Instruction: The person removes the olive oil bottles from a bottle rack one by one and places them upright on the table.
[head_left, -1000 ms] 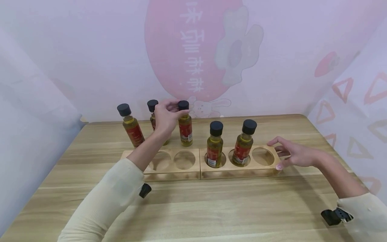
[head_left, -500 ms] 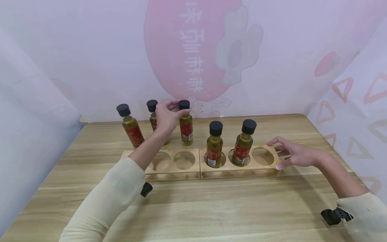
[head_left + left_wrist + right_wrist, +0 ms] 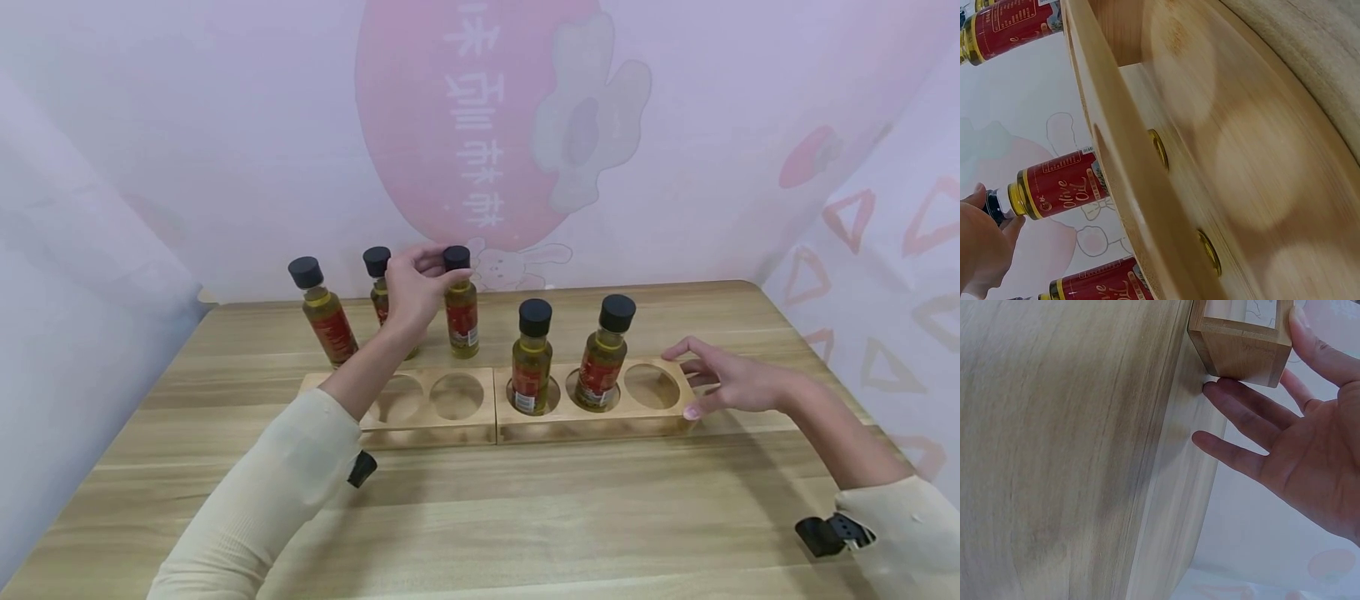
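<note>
In the head view my left hand [image 3: 417, 287] pinches the black cap of an olive oil bottle [image 3: 462, 320], which stands upright behind the left wooden bottle rack [image 3: 427, 437]. The left wrist view shows thumb and fingers around that cap, above the red label [image 3: 1063, 184]. My right hand [image 3: 738, 383] spans the end of the right wooden bottle rack [image 3: 592, 430], thumb at the front corner and index finger at the back one. Seen from the right wrist, the thumb [image 3: 1316, 347] presses the rack's edge while the other fingers spread loosely below.
Two more bottles stand behind the left rack: one at far left [image 3: 330, 325], another [image 3: 377, 265] partly hidden by my left hand. A bottle [image 3: 532, 367] and its neighbour [image 3: 602, 362] sit in holes of the right rack. A printed cloth [image 3: 262, 167] hangs behind the wooden table [image 3: 525, 517].
My left hand and the bottle it holds have shifted very slightly to the right and back. The right hand and both racks have stayed in place.
</note>
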`<state>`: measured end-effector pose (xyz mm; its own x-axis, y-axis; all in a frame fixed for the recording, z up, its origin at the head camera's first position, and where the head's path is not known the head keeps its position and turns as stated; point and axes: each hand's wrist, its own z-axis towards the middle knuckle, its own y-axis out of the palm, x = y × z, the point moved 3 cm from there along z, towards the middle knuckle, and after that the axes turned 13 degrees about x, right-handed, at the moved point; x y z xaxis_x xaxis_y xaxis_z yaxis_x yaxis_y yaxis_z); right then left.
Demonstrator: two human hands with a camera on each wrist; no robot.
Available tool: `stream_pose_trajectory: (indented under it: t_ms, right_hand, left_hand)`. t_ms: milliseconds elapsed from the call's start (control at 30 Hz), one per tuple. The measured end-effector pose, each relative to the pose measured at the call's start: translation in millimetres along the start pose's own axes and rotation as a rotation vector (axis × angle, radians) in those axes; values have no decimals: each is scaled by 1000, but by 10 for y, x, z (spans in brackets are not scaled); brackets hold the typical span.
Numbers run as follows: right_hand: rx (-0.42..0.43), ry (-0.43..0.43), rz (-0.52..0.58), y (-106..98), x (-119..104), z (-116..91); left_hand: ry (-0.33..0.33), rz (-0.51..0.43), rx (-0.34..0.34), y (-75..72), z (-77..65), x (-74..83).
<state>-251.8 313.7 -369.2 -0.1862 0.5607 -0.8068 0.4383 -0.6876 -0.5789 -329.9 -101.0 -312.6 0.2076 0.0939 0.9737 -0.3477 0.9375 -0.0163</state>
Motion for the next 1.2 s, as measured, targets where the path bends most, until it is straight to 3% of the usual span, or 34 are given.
stream_pose_trajectory:
  t_ms: [267, 467, 600, 1000, 1200]
  right_hand:
    - [2, 9, -1, -6, 1, 6]
    - [1, 13, -3, 2, 3, 7]
    - [-1, 11, -1, 4, 7, 8]
    - [-4, 8, -1, 1, -21, 10]
    - [5, 7, -15, 8, -28, -7]
  left_hand:
    - [29, 47, -76, -14, 1, 5]
    - [87, 121, -126, -73, -23, -2]
    - [83, 123, -110, -147, -57, 15]
    - [61, -14, -69, -287, -160, 80]
    - [138, -85, 8, -325, -297, 143]
